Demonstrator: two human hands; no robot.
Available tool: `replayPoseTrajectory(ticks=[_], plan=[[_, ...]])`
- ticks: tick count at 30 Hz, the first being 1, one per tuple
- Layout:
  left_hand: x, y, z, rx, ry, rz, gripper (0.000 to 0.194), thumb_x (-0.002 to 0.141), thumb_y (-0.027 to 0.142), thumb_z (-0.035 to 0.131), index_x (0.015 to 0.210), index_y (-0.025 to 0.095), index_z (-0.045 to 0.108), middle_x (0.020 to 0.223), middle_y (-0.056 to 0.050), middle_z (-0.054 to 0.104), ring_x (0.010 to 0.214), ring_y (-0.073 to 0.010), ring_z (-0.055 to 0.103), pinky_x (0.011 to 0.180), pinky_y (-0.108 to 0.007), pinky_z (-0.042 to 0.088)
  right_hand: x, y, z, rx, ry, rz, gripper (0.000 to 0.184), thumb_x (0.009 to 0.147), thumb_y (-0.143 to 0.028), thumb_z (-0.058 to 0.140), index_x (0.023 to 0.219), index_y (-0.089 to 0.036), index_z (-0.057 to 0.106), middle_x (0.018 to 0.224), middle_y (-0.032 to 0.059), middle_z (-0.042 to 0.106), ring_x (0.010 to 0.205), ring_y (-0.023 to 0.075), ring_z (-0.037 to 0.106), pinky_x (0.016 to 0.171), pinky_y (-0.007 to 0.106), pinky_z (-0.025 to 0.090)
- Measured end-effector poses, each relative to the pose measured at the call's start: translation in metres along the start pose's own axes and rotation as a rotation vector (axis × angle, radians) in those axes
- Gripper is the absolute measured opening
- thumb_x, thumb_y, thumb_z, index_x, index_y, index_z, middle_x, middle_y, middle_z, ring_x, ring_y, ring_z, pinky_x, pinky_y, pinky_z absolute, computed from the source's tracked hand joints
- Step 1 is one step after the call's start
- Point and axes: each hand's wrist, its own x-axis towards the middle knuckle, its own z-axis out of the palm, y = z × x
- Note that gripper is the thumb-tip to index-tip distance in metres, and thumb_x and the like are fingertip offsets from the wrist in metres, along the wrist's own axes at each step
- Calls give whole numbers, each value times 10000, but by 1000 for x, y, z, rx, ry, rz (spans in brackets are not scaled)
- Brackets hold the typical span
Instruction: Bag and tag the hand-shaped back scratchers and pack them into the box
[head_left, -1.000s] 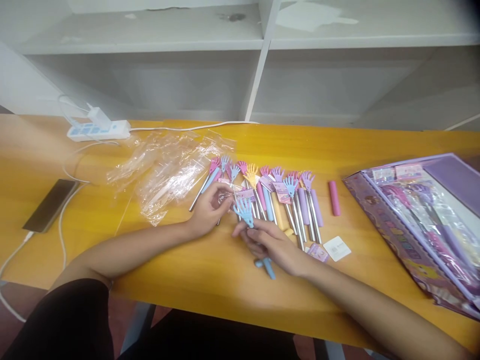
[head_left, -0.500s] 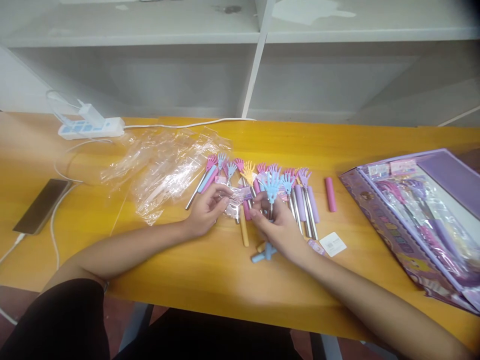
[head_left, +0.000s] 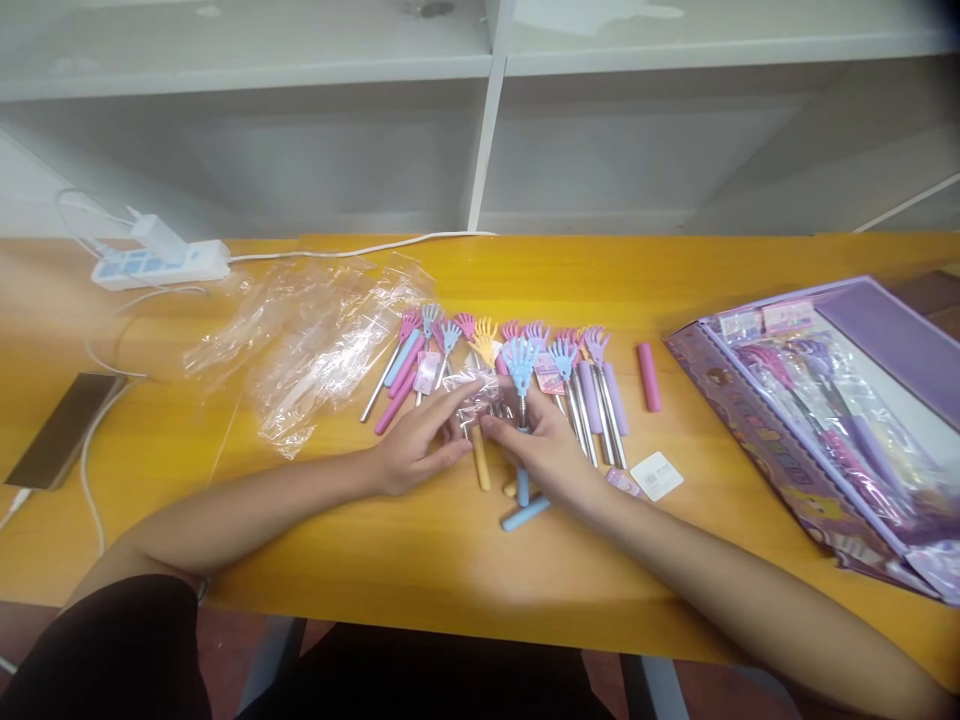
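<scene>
My right hand (head_left: 553,448) is closed around a light blue back scratcher (head_left: 521,365). Its hand-shaped head points away from me and its blue grip comes out below my fingers. Between my hands is a crumpled clear plastic bag (head_left: 474,397), with the fingers and thumb of my left hand (head_left: 420,445) closed on it. Behind and beside both hands lie several other back scratchers in pink, blue, yellow and purple, among them a yellow one (head_left: 484,340) and a purple one (head_left: 598,345). A loose blue tube (head_left: 525,515) rests below my right hand.
Clear plastic bags (head_left: 322,340) are heaped at left. An open purple box (head_left: 780,470) with bagged back scratchers stands at right. A pink tube (head_left: 649,377) and a white card (head_left: 657,476) lie nearer. A phone (head_left: 60,430) and power strip (head_left: 161,263) are far left.
My left hand has opened out slightly and moved in towards the right hand, and the plastic bag is more bunched up between them. The whole view has shifted a little.
</scene>
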Motion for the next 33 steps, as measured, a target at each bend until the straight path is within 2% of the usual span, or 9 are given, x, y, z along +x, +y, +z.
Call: replayPoseTrajectory(ticks=[5,11,14,16,18,20,23,29,33], plan=[[0,-2,-1,11,-98,73,772,1071,451,588,1731,309,213,943,-48,635,733,-187,582,700,-293,519,-1,3,-1,28,-8,55,437,844,-549,834,1069,-215,664,745,-22,606,588,113,474,491,239,399],[0,-1,1,-32,45,99,575,1084,394,560,1635,300,424,1004,-60,669,829,-208,642,809,-343,537,2,7,-3,75,-30,67,463,855,-607,815,1002,-196,661,623,-75,460,500,67,314,437,212,234],[1,1,-3,-125,173,201,221,1081,355,556,1233,247,675,924,-54,660,767,-188,631,753,-333,534,2,6,-3,101,-27,90,443,877,-602,804,983,-208,633,572,-104,380,462,61,278,412,205,205],[2,4,-7,-165,125,243,280,1103,355,504,918,219,664,789,-48,651,721,-185,626,718,-326,525,1,5,-4,118,-40,104,434,882,-598,804,967,-219,611,575,-104,400,449,61,290,393,201,223],[3,7,-11,-181,-8,226,410,1122,386,457,806,204,645,733,-64,667,722,-195,650,716,-328,536,0,3,-5,137,-80,103,443,879,-609,805,957,-226,596,570,-110,395,436,60,291,376,196,250],[3,7,-12,-239,-92,173,396,1107,448,493,887,191,699,809,-85,702,729,-196,679,713,-327,566,-3,2,-6,125,-142,84,459,874,-627,805,950,-224,600,563,-113,398,429,61,322,375,197,309],[1,3,-6,-451,-85,59,361,997,519,703,1183,208,705,995,-93,703,700,-166,678,671,-307,596,-7,-1,-9,80,-220,59,465,877,-639,800,947,-217,619,577,-99,452,430,66,388,400,215,408],[3,-2,0,-690,44,-92,929,757,469,974,1553,335,513,945,-25,651,694,-122,616,629,-236,554,-6,0,-15,62,-199,59,482,837,-637,831,924,-212,621,645,-65,526,455,81,451,412,235,453],[7,-1,-5,-676,152,-169,1092,695,397,1023,1616,323,441,836,29,630,658,-105,600,616,-209,532,-1,0,-18,2,-229,63,438,806,-553,879,902,-199,639,743,-17,610,563,102,509,474,233,475]])
